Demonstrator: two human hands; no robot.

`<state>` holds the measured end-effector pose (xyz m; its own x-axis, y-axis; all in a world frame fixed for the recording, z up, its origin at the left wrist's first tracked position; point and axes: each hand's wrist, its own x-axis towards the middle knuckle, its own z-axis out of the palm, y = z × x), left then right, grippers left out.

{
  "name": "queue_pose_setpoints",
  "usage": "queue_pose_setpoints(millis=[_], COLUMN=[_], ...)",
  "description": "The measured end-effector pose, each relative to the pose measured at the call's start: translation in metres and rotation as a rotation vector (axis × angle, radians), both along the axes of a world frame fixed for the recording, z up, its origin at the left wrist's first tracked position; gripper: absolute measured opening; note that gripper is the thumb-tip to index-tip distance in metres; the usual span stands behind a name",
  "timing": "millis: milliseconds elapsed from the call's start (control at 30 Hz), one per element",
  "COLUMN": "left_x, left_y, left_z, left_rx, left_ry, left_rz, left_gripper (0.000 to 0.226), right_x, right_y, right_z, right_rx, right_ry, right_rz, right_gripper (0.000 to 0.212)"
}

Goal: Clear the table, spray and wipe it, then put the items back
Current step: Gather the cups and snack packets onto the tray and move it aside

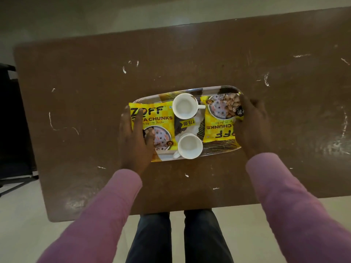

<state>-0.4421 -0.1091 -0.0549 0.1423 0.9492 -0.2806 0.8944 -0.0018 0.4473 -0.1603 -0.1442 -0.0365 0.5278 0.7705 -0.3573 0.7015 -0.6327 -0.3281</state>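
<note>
A patterned oval tray (191, 91) lies in the middle of a brown table (95, 92). On it are two yellow soya chunks packets, one at the left (159, 120) and one at the right (220, 118), and two empty white cups, one at the back (184, 105) and one at the front (190, 146). My left hand (133, 141) grips the tray's left end, thumb lying on the left packet. My right hand (252, 126) grips the tray's right end, fingers over the right packet's edge.
The tabletop carries white scratches and smears, strongest at the right (340, 141). A dark piece of furniture (13, 120) stands left of the table. My legs (178, 236) are at the table's near edge, over a pale floor.
</note>
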Motion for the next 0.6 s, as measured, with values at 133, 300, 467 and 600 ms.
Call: queue_pose_setpoints(millis=[133,300,467,600], left_x=[0.0,-0.002,0.001,-0.001], left_y=[-0.008,-0.008,-0.008,-0.013], left_z=[-0.01,-0.014,-0.013,-0.008], left_rx=[-0.118,-0.131,-0.151,-0.017], left_ry=[0.122,0.193,0.169,0.033], left_rz=[-0.147,-0.189,-0.163,0.029], left_gripper=[0.062,0.062,0.063,0.057], right_x=[-0.014,-0.032,-0.029,-0.026], right_y=[-0.004,-0.022,-0.021,-0.024], right_z=[-0.003,-0.029,-0.031,-0.025], right_rx=[0.047,-0.164,-0.134,-0.099], right_ry=[-0.106,-0.17,-0.11,-0.071], right_rz=[0.203,0.517,0.485,0.513], right_gripper=[0.07,0.065,0.062,0.058])
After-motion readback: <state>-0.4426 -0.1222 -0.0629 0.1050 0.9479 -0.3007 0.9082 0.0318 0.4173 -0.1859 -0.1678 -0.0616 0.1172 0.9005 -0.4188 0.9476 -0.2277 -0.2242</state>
